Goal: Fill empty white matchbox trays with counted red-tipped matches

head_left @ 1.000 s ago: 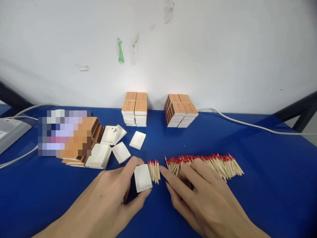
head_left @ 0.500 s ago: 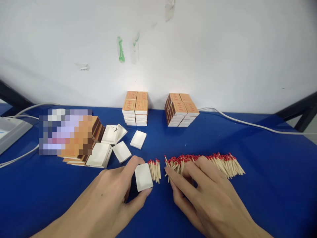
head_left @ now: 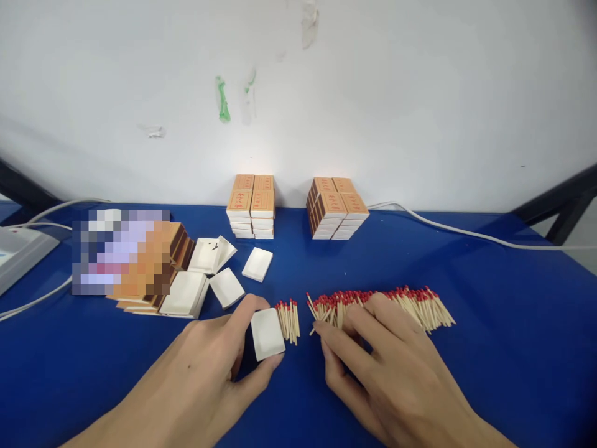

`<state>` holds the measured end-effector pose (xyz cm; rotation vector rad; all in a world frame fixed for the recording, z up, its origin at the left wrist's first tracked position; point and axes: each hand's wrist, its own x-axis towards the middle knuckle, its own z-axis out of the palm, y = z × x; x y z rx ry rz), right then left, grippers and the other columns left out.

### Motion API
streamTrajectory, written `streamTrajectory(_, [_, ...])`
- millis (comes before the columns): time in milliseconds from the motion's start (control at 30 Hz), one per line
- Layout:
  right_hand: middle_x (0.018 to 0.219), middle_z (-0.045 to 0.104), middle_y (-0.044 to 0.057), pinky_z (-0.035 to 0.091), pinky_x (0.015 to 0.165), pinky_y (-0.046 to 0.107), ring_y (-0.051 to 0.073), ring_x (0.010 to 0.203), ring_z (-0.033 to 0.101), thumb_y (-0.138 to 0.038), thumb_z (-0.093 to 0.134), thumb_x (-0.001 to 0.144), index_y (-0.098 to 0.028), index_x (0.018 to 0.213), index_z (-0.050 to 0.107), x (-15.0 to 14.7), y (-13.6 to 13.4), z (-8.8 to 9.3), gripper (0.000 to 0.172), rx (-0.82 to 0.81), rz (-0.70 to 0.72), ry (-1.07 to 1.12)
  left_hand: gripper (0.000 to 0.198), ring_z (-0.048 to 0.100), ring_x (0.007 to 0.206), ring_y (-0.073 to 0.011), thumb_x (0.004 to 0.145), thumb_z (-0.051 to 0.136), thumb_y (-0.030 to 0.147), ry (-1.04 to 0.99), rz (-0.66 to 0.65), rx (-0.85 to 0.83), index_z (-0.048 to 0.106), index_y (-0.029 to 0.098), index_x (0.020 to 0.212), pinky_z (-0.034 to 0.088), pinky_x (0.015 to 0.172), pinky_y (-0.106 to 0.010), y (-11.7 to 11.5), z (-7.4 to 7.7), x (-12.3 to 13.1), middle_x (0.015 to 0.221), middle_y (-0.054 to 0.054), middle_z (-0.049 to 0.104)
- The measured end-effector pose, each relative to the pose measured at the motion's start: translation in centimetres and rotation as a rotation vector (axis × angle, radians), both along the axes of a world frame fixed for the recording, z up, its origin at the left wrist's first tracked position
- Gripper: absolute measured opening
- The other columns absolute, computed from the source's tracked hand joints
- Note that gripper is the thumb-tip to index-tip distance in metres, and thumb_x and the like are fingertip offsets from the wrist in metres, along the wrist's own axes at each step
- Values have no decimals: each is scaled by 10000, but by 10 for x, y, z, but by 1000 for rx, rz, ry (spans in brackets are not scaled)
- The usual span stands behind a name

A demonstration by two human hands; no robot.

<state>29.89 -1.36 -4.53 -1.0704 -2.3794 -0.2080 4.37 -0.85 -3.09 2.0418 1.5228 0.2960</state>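
Between its thumb and fingers my left hand (head_left: 209,354) holds a white inner matchbox tray (head_left: 268,334) by its edges, hollow side up and bare inside. Just right of that tray lies a small row of red-tipped matches (head_left: 290,320), apart from the long heap. My right hand (head_left: 387,354) is bent over the left part of the long match heap (head_left: 429,308), its fingers closed. Its index fingertip presses on the loose matches (head_left: 311,306) at the heap's left end. The palm hides part of the heap.
Several loose white trays (head_left: 227,287) lie left of centre, near stacked matchbox sleeves (head_left: 140,274) partly blurred by pixels. Two blocks of matchboxes, the left block (head_left: 252,205) and right block (head_left: 336,206), stand by the wall. A white cable (head_left: 448,227) runs at right.
The view has shifted slightly. My right fingertips have moved a little at the left end of the heap, and the matches there lie differently. My left hand keeps the tray as before.
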Motion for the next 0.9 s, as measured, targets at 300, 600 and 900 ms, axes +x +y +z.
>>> streamTrajectory(300, [776, 601, 34, 411, 742, 420, 209, 757, 439, -35, 565, 1069, -160, 804, 722, 0, 2, 0, 333, 41, 18, -20, 255, 520, 479, -125, 1079, 595, 535, 16, -9, -11, 662, 329, 1213, 367, 485, -205, -2, 0, -1, 603, 99, 490])
streamTrajectory(600, [800, 614, 58, 414, 762, 429, 233, 788, 439, -56, 569, 1085, -68, 1024, 827, 2, 2, -1, 265, 80, 4, -72, 267, 531, 482, -123, 1076, 586, 523, -5, 1, -2, 666, 317, 1225, 372, 478, -205, -1, 0, 0, 616, 98, 508])
streamTrajectory(900, [813, 587, 43, 411, 745, 408, 225, 785, 455, -88, 584, 1077, -136, 959, 786, 1, -2, -4, 239, -2, 30, -22, 241, 532, 476, -129, 1062, 617, 516, -5, -1, 8, 679, 311, 1175, 385, 484, -210, -1, 0, -1, 601, 95, 505])
